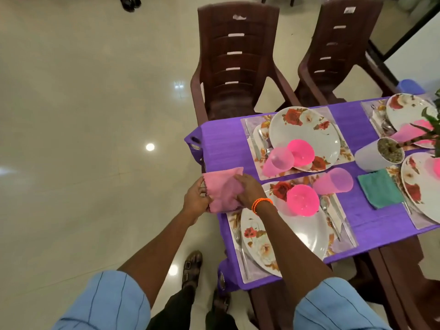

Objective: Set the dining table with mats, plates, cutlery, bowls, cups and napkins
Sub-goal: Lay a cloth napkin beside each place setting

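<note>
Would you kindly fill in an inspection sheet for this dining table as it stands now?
Surface: purple tablecloth covers the table.
Job's things: flowered plates on mats, each with a pink bowl; pink cups lie tipped; fork beside the near plate; green napkin lies flat; pink napkin at the table end.
Clutter: potted plant.
Grippers: left hand grips the pink napkin's edge; right hand presses on it.
Cables: nothing seen.
Surroundings: brown chairs, glossy floor.
</note>
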